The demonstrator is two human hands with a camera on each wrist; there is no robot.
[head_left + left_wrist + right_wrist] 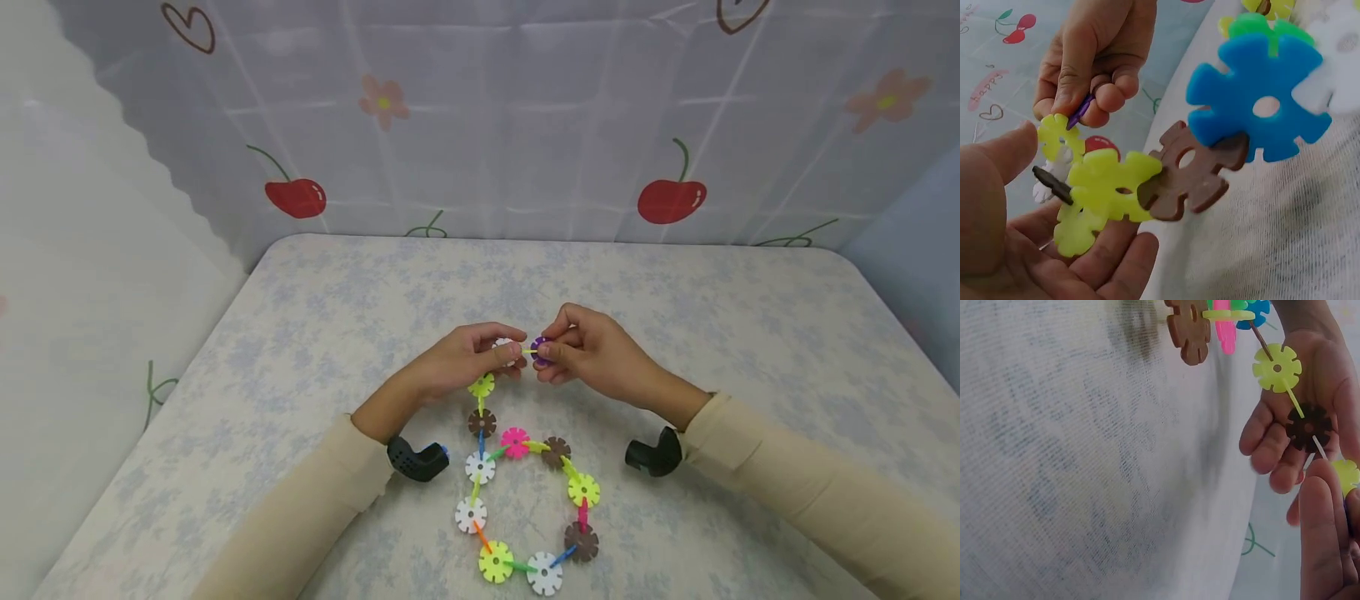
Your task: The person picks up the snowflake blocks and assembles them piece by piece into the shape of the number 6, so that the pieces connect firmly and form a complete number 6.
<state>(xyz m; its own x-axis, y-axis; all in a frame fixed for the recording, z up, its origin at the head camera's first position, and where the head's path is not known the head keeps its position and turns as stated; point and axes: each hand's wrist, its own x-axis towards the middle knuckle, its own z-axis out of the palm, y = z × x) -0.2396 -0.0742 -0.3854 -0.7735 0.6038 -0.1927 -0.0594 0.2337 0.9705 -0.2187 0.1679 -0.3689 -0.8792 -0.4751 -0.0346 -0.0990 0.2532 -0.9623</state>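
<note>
My right hand [603, 354] pinches a purple notched disc [539, 345] between thumb and fingers. The edge of this snowflake building disc meets a yellow-green disc [1054, 132]; how deeply their slots engage, I cannot tell. Close on the left, my left hand [457, 360] holds the chain near a white disc [500, 342], its thumb over part of it. From there the chain runs down through a yellow disc [482, 385] and a brown disc [482, 422] to a closed ring of slotted discs, joined at a white disc [480, 467].
The ring's lower part, with a yellow disc [496, 562] and a white disc [544, 573], lies towards the front of the patterned tabletop [337, 300]. A printed curtain [480, 125] hangs behind the table. Black wrist cameras [417, 461] sit beside both cuffs.
</note>
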